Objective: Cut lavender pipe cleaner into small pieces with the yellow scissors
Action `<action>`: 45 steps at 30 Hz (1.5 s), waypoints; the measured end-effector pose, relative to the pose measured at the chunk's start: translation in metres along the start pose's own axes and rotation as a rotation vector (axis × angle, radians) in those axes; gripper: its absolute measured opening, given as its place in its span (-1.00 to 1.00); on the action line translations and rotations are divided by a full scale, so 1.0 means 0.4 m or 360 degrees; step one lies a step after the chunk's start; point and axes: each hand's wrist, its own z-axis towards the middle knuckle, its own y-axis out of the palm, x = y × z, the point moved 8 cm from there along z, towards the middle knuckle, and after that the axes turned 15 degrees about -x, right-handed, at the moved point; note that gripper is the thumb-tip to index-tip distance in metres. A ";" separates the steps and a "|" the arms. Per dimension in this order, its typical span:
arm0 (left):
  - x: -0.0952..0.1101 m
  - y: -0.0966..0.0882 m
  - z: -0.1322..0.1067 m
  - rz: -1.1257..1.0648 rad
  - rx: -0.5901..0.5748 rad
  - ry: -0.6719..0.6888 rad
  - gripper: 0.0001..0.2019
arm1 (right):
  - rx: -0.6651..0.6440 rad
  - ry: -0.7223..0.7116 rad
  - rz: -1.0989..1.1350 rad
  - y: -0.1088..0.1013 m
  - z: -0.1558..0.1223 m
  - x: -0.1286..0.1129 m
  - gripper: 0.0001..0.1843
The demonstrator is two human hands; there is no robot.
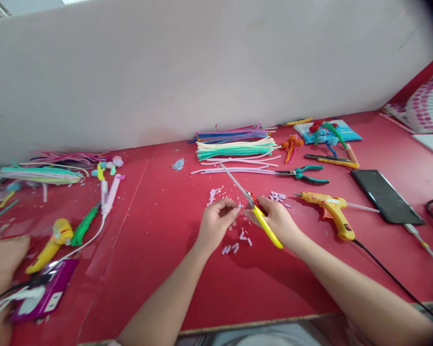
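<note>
The left hand (218, 218) and right hand (274, 221) are bare — fingers, backs and wrists alike. The forearms (166, 298) are smooth and uncovered as far as the table's (202, 302) near edge, slim at the wrist and broader toward the elbow. Beside the left one, at that edge, shows a sliver of pale pinkish cloth (114, 342) — perhaps a sleeve.

My red table (159, 230) carries a yellow glue gun (332, 207); right of it lies a black phone (387, 196), beyond it teal-handled pliers (299, 172), left of it cut lilac pieces (277, 196).
</note>
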 end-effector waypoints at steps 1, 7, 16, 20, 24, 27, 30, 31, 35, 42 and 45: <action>0.007 0.012 0.000 0.0127 -0.0063 -0.0001 -0.88 | -0.0033 -0.0030 0.0127 0.005 0.001 -0.001 -0.78; 0.042 0.061 -0.005 0.0716 -0.0224 0.0161 -0.93 | -0.0007 -0.0042 0.0424 -0.010 -0.005 0.004 -0.90; 0.019 0.058 -0.001 0.0686 -0.0250 0.0075 -0.93 | -0.0138 0.0070 0.0311 -0.003 0.005 0.020 -0.87; 0.011 0.058 0.000 0.0598 -0.0245 0.0052 -0.92 | -0.0058 0.0074 0.0176 -0.012 0.006 0.025 -0.86; 0.010 0.041 0.002 0.0474 -0.0213 0.0030 -0.89 | 0.0047 0.0123 0.0217 -0.064 -0.003 0.044 -0.84; 0.006 0.036 0.004 0.0425 -0.0209 0.0008 -0.88 | -0.0028 0.0211 0.0304 -0.072 -0.004 0.057 -0.81; 0.000 0.045 0.005 0.0431 -0.0239 0.0005 -0.89 | -0.0131 0.0213 0.0274 -0.042 0.002 0.050 -0.81; -0.001 0.048 0.005 0.0439 -0.0238 0.0009 -0.89 | -0.0151 0.0174 0.0238 -0.030 0.004 0.043 -0.82; -0.002 0.052 0.004 0.0499 -0.0199 0.0037 -0.91 | -0.0144 0.0028 0.0123 0.001 0.006 0.022 -0.81; 0.026 0.063 -0.002 0.0637 -0.0244 0.0108 -0.90 | -0.0180 0.0036 0.0050 -0.003 0.006 0.015 -0.83; 0.036 0.051 -0.002 0.0632 -0.0236 0.0126 -0.85 | -0.0083 0.0132 -0.0076 -0.049 0.004 0.036 -0.82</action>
